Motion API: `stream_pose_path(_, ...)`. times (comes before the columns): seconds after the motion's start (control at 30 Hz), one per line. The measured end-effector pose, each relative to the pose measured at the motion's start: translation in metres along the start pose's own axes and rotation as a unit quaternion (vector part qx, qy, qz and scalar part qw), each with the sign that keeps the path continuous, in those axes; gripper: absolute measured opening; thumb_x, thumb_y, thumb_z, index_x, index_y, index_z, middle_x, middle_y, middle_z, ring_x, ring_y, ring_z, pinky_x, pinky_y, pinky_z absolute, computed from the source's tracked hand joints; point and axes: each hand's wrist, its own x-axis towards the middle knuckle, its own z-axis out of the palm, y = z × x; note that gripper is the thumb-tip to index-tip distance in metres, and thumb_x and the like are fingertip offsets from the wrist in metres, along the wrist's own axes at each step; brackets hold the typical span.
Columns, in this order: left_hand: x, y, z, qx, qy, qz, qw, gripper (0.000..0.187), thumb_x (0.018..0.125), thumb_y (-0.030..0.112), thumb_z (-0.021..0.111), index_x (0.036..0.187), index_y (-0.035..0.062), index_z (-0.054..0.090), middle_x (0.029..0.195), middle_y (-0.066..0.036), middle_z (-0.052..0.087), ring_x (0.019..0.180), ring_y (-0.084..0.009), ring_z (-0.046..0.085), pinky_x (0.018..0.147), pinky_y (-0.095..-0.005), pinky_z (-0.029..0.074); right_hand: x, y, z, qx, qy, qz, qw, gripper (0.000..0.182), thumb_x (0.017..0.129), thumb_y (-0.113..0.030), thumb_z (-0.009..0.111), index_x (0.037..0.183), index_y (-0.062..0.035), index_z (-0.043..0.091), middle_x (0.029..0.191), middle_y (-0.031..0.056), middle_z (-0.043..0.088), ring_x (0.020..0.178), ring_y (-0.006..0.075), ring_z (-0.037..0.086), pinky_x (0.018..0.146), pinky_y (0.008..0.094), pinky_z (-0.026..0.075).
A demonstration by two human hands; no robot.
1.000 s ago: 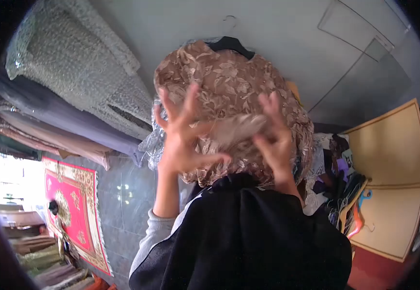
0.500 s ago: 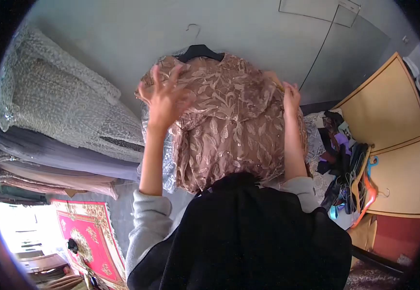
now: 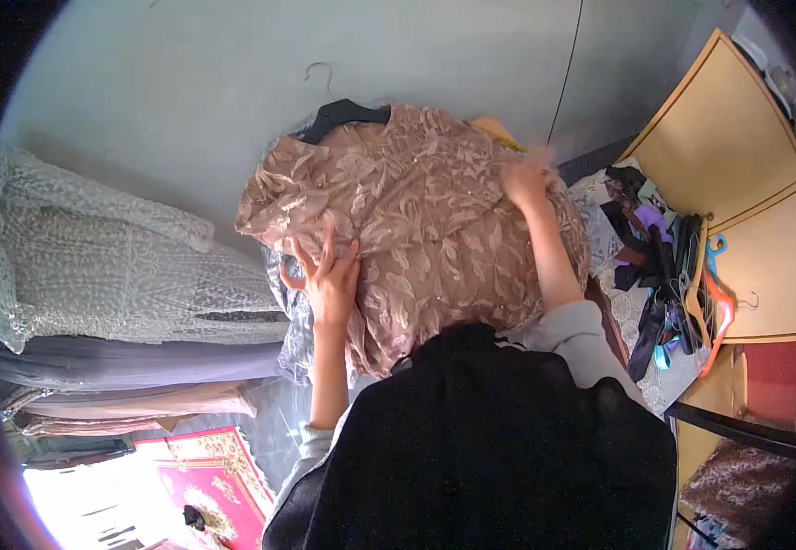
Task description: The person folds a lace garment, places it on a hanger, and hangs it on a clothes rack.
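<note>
A rose-brown dress with leaf embroidery and small shiny beads is spread out in front of me. A black hanger with a wire hook shows at its neckline, tilted a little. My left hand lies on the dress's left part with the fingers spread, touching the folded fabric. At the right shoulder, my right hand is blurred by motion and overlaps the fabric, its fingers not clear. Just beyond that hand, a yellow-orange piece sticks out from behind the shoulder. Grey lacy fabric shows under the dress's left side.
On the left hang a silvery lace gown and several other garments. A red patterned rug lies on the floor at lower left. To the right are wooden panels, an orange hanger, a blue hanger and heaped dark straps.
My left hand has come down from above the left shoulder onto the fabric. My right hand has moved inward over the right shoulder. The hanger appears more tilted, and the view has shifted.
</note>
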Motion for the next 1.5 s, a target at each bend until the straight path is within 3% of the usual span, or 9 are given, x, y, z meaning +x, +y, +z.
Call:
stream_pose_path(0.13,-0.003,0.002,0.0,-0.023,0.022,-0.013,0.999,0.024,0.076,0.028,0.067,0.098,0.0337,0.069,0.138,0.005,0.044,0.134,-0.0391,0.02,0.103,-0.055,-0.006,-0.049,-0.064,-0.001,-0.048,0.324,-0.278,0.903,0.028,0.077,-0.008,0.059,0.104,-0.0033,0.06,0.118,0.0248,0.046,0.107,0.0377,0.044,0.084,0.057,0.037)
stream_pose_path(0.27,-0.004,-0.005,-0.01,-0.017,0.028,-0.029,0.999,0.023,0.077,0.027,0.064,0.099,0.0335,0.069,0.14,0.005,0.042,0.135,-0.0404,0.018,0.102,-0.0556,-0.006,-0.097,-0.082,0.035,-0.04,-0.059,-0.458,0.886,0.039,0.092,-0.028,0.043,0.126,-0.0088,0.048,0.138,0.0247,0.029,0.131,0.039,0.022,0.106,0.057,0.004)
stream_pose_path(0.47,-0.016,-0.017,-0.011,-0.055,0.046,-0.067,0.995,0.026,0.072,0.017,0.065,0.096,0.0258,0.072,0.143,-0.004,0.038,0.137,-0.0405,0.011,0.103,-0.0551,-0.004,-0.034,-0.016,0.015,-0.134,0.173,-0.084,0.972,0.034,0.091,-0.022,0.049,0.125,-0.024,0.053,0.146,0.024,0.017,0.135,0.0435,0.011,0.1,0.0666,0.014)
stream_pose_path(0.63,-0.019,-0.019,-0.014,-0.053,0.046,-0.093,0.993,0.025,0.072,0.019,0.064,0.093,0.0279,0.072,0.144,-0.004,0.036,0.137,-0.0416,0.011,0.103,-0.0563,-0.002,-0.093,-0.044,0.029,-0.107,0.046,-0.487,0.866,0.041,0.08,-0.018,0.063,0.121,-0.02,0.057,0.146,0.016,0.023,0.134,0.0374,0.017,0.105,0.0561,0.014)
stream_pose_path(0.73,-0.027,-0.022,-0.023,-0.056,0.056,-0.09,0.993,0.026,0.071,0.018,0.063,0.092,0.0296,0.072,0.145,-0.004,0.034,0.136,-0.0423,0.012,0.102,-0.058,-0.003,-0.06,0.002,-0.007,-0.15,-0.054,-0.036,0.987,0.037,0.086,-0.034,0.054,0.121,-0.0227,0.058,0.144,0.0177,0.028,0.135,0.0401,0.016,0.1,0.0671,0.005)
stream_pose_path(0.83,-0.03,-0.019,-0.021,-0.047,0.014,-0.113,0.992,0.026,0.069,0.018,0.064,0.092,0.0285,0.072,0.145,-0.004,0.034,0.136,-0.0422,0.01,0.102,-0.0592,-0.001,-0.049,0.042,-0.007,-0.137,0.236,-0.041,0.961,0.044,0.091,-0.044,0.044,0.115,-0.0123,0.062,0.144,0.0207,0.025,0.135,0.0409,0.013,0.096,0.0706,0.012)
stream_pose_path(1.07,-0.023,0.005,-0.022,-0.051,-0.069,-0.091,0.992,0.066,0.066,0.042,0.073,0.127,0.0327,0.051,0.15,-0.018,0.014,0.135,-0.0449,0.006,0.1,-0.0626,-0.001,-0.07,0.036,0.017,-0.049,0.202,-0.019,0.978,0.03,0.074,-0.038,0.069,0.089,-0.0124,0.071,0.141,0.0118,0.035,0.135,0.0362,0.019,0.094,0.0701,0.013)
stream_pose_path(1.37,-0.04,0.013,-0.01,-0.126,0.159,-0.116,0.972,0.108,0.059,0.052,0.078,0.143,0.0136,0.022,0.148,-0.025,0.004,0.135,-0.0467,-0.002,0.104,-0.0625,0.005,-0.207,-0.14,-0.006,0.203,0.096,-0.47,0.854,0.013,0.073,-0.035,0.07,0.078,-0.0227,0.071,0.143,0.0122,0.034,0.135,0.0393,0.02,0.103,0.0552,0.009)
stream_pose_path(1.5,-0.08,-0.088,-0.032,0.017,0.318,-0.289,0.903,0.056,0.089,0.045,0.048,0.136,0.014,0.037,0.144,-0.017,0.027,0.137,-0.033,0.017,0.105,-0.0569,0.019,-0.228,-0.145,-0.029,0.261,0.015,-0.653,0.711,0.021,0.079,-0.036,0.064,0.092,-0.0222,0.071,0.138,0.0128,0.042,0.138,0.0309,0.019,0.103,0.0516,0.01)
